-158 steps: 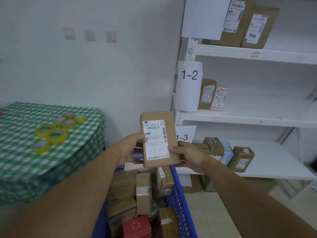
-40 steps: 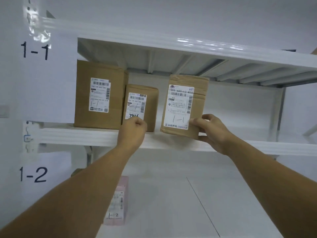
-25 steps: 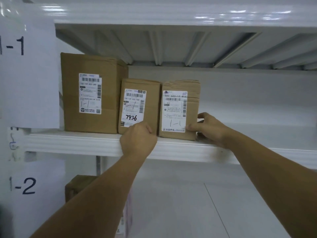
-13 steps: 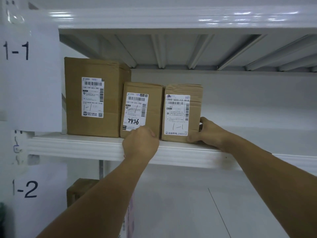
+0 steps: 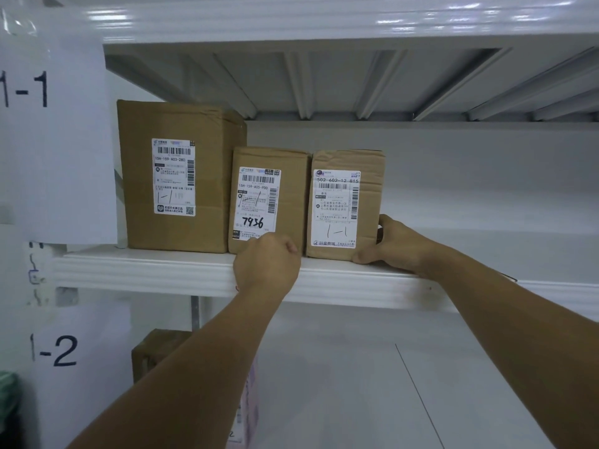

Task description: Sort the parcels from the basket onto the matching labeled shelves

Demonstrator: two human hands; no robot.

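Observation:
Three brown cardboard parcels stand upright in a row on the white shelf (image 5: 149,270) beside the paper sign "1-1" (image 5: 48,124). The rightmost parcel (image 5: 368,163) carries a white label with "1-1" handwritten on it. My right hand (image 5: 393,243) grips its lower right corner, thumb on the front, fingers around the side. My left hand (image 5: 267,267) is a closed fist resting at the shelf's front edge, knuckles against the bottom of the middle parcel (image 5: 291,189), marked "7936". The large parcel (image 5: 210,157) stands at the left end.
The shelf to the right of the three parcels is bare white. Below it, a sign "1-2" (image 5: 55,351) marks the shelf underneath, where a brown parcel (image 5: 155,348) and a pink parcel (image 5: 249,406) stand, partly hidden behind my left forearm.
The "1-1" parcel went from the basket area up to the top shelf and was set upright against the middle parcel. Over the last half second both hands stay in place.

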